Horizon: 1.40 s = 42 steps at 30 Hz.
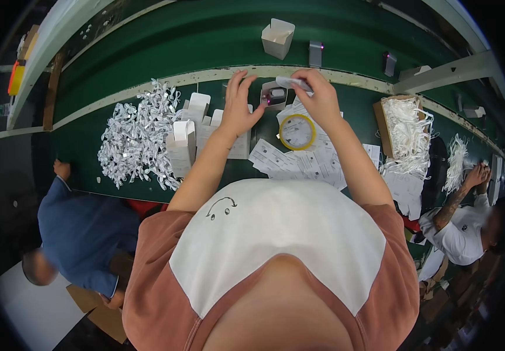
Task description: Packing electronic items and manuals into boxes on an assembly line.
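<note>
The small grey-and-black device point(276, 92) already sits inside the open white cardboard box point(270, 85); the folded white paper sheet point(294, 82) is outside, the box unclosed. Your left hand point(239, 110) spreads its fingers wide, thumb at the box's left side; your right hand point(319, 97) pinches the sheet, reaching forward.

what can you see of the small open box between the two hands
The small box looks like pale grey-white thin card, with its top open toward the camera. A grey device with a pinkish-purple light sits inside. The box is on the green table, near its pale far edge. The left hand's thumb is at its near left side; firm contact can't be made out. The right hand holds a folded paper by its right side.
</note>
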Available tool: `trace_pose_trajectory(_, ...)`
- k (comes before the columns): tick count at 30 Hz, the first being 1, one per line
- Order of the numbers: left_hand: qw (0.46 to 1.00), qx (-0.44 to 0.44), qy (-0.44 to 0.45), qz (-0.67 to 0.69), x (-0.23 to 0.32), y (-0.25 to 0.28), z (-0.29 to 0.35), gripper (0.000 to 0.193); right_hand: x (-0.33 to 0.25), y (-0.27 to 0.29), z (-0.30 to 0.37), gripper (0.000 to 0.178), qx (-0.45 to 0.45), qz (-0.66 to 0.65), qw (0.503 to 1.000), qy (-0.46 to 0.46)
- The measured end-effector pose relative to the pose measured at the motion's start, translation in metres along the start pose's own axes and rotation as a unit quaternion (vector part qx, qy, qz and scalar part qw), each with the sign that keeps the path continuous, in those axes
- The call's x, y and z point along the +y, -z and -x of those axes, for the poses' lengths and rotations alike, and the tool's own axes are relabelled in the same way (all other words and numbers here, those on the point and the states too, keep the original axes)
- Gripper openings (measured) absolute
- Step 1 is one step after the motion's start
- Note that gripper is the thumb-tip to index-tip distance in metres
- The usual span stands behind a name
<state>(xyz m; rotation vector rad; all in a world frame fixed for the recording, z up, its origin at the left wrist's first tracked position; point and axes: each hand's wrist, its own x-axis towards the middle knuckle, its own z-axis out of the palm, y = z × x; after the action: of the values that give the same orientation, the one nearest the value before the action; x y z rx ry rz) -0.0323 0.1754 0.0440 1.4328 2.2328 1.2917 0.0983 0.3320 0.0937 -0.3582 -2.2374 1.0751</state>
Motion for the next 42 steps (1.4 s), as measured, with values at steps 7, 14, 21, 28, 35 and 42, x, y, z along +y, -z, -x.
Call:
trace_pose_trajectory(7, 0.969, 0.025, -0.065, -0.236, 0.015, -0.011, 0.007, 0.038, 0.002, -0.009, 0.002, 0.022, -0.085, 0.045, 0.995, 0.018)
trace_pose_trajectory(14, 0.985, 0.023, -0.091, -0.142, -0.006, -0.025, 0.015, 0.018, 0.02, -0.04, 0.006, 0.029, -0.096, 0.207, 0.948, 0.22)
trace_pose_trajectory(21, 0.997, -0.029, -0.011, -0.067, -0.013, -0.022, 0.011, 0.029, 0.032, -0.057, 0.023, 0.033, -0.077, 0.257, 0.944, 0.191)
trace_pose_trajectory(28, 0.977, 0.143, 0.064, 0.144, -0.041, 0.033, -0.019, 0.052, 0.054, -0.031, -0.006, 0.039, 0.02, 0.183, 0.983, 0.0)
trace_pose_trajectory(35, 0.982, 0.141, 0.113, -0.057, -0.142, 0.101, -0.096, 0.059, 0.136, -0.076, -0.039, 0.047, -0.144, 0.364, 0.91, -0.134)
trace_pose_trajectory(42, 0.957, 0.191, 0.094, -0.195, -0.147, 0.09, -0.116, 0.056, 0.151, -0.091, -0.05, 0.035, -0.145, 0.291, 0.929, -0.178)
